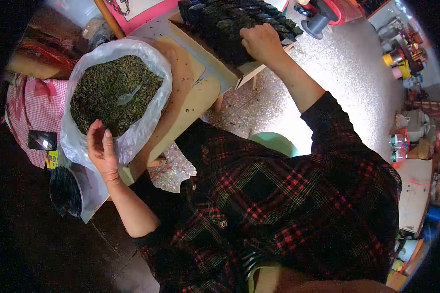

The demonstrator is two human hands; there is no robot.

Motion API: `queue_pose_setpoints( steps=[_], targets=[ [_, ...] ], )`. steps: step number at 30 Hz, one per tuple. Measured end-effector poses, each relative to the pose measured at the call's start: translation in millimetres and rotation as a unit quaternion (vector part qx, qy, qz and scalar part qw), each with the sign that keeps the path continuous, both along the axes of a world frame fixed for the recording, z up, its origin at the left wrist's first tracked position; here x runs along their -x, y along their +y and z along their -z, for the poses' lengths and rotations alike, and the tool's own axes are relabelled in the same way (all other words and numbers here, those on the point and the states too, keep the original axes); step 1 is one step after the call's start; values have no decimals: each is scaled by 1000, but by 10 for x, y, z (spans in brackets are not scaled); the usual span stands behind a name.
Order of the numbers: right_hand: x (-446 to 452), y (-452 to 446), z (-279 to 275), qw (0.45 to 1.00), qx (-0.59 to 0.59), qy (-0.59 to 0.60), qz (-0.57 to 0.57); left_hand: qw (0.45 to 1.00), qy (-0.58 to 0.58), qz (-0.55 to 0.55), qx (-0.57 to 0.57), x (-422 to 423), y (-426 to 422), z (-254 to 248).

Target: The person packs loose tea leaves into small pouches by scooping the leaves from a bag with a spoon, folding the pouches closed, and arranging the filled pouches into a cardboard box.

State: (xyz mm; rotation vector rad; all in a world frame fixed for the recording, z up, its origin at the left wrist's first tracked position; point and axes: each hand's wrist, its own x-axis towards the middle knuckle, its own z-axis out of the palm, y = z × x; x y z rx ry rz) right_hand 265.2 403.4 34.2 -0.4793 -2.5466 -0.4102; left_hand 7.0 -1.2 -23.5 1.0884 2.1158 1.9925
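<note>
My left hand (102,149) is at the near rim of a clear plastic bag (159,115) full of dark green-brown loose bits (100,88). Its fingers are curved and apart, with nothing visible between them. A small clear scoop (128,96) lies on the bits. Over the right part of a wooden-edged tray (208,50), my right hand (263,43) has its fingers bent down and together against dark, lumpy pieces (225,19) set close to each other. Whatever its fingertips pinch is too small or hidden to name.
The bag rests on a tan table (193,105). Left of it are a phone (42,140) and a pink checked cloth (39,97). A green round stool (275,142) is by my lap. A grey spool (318,24) is beyond the tray, and a cluttered shelf (415,180) is far right.
</note>
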Motion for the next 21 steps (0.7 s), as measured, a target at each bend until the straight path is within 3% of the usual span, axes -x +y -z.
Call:
queue_pose_setpoints(
  steps=[7,9,21],
  targets=[
    [-39,-50,-78,1000,2,-3,-25,1000,-19,-9,-2,-16,-11,-21],
    [-54,-107,-159,996,34,-68,37,1000,-19,-11,-2,-29,-9,-43],
    [-119,-146,-259,998,56,-32,25,998,-5,-54,11,-66,9,-59]
  ],
)
